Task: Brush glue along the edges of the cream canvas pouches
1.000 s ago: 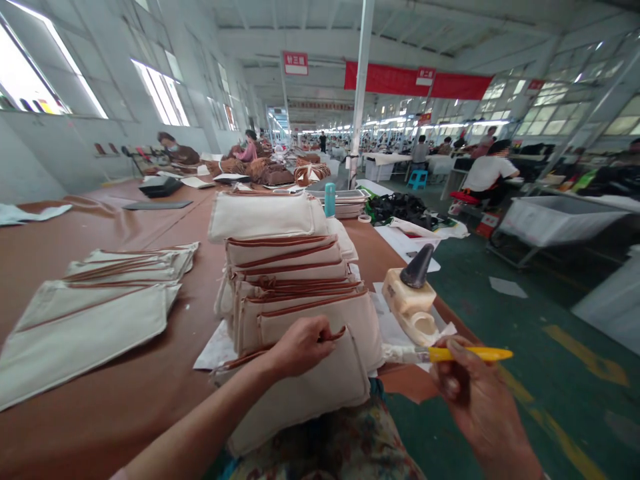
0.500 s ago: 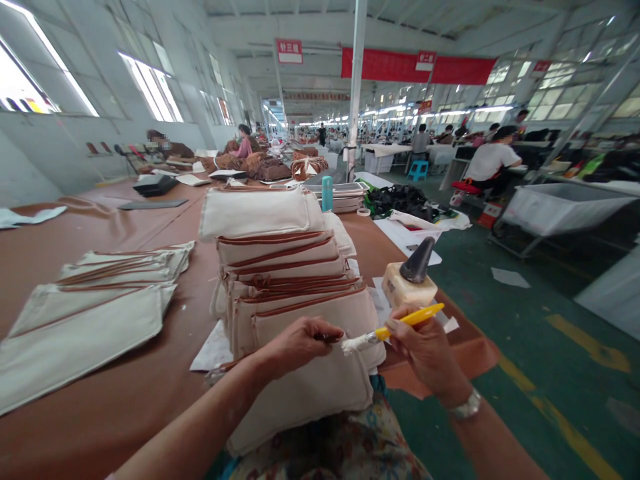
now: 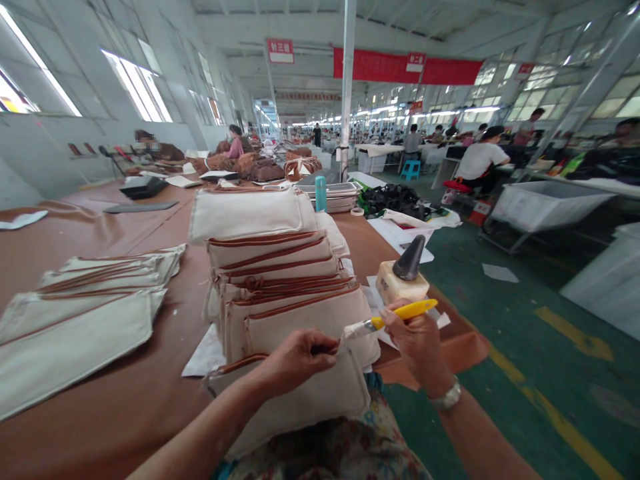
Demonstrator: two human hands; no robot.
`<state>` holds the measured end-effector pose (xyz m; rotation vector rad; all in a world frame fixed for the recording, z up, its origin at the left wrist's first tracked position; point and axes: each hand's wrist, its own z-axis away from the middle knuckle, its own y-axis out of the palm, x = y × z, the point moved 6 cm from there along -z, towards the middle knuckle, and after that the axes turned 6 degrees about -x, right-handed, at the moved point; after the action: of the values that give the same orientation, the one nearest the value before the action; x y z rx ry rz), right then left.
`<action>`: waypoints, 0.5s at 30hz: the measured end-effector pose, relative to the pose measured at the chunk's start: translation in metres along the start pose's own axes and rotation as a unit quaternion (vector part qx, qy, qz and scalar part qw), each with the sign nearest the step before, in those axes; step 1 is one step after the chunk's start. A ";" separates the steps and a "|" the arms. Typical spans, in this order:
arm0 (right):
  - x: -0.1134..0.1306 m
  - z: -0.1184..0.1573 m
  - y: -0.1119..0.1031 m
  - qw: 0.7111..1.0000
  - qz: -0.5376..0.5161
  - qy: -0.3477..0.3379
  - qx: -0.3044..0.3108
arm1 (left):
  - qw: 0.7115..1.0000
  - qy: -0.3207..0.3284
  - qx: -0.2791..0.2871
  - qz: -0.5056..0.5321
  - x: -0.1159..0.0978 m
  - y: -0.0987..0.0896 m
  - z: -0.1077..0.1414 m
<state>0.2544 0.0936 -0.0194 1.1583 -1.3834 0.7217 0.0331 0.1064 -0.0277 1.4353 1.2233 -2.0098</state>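
The left hand (image 3: 300,361) is pinching the top edge of a canvas pouch (image 3: 295,407) in front of the stacked pouches (image 3: 285,300) on the surface (image 3: 100,393), while the right hand (image 3: 415,347) is gripping a yellow-handled brush (image 3: 405,310) just beside it.

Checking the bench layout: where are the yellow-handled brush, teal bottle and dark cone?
yellow-handled brush (image 3: 405,310), head view, on the yellow handle
teal bottle (image 3: 321,194), head view, on its body
dark cone (image 3: 409,258), head view, on its side
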 end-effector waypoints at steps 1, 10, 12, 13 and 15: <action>0.000 -0.002 -0.005 1.000 -0.008 0.002 -0.020 | 0.999 0.012 -0.032 -0.027 0.001 0.000 0.004; 0.025 0.021 -0.015 0.997 -0.036 0.052 -0.042 | 0.809 0.361 -0.208 -0.415 -0.026 0.037 0.052; 0.027 0.035 -0.005 0.999 -0.007 0.049 -0.005 | 0.784 0.386 -0.197 -0.444 -0.029 0.041 0.057; 0.028 0.042 -0.002 0.999 0.014 0.041 0.013 | 0.778 0.394 -0.195 -0.448 -0.030 0.041 0.059; 0.032 0.056 0.001 0.997 0.061 0.015 0.041 | 0.774 0.403 -0.190 -0.450 -0.033 0.040 0.061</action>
<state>0.2368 0.0353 0.0017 1.1290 -1.4189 0.8878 0.0411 0.0289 -0.0097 1.7054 2.9442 -1.3240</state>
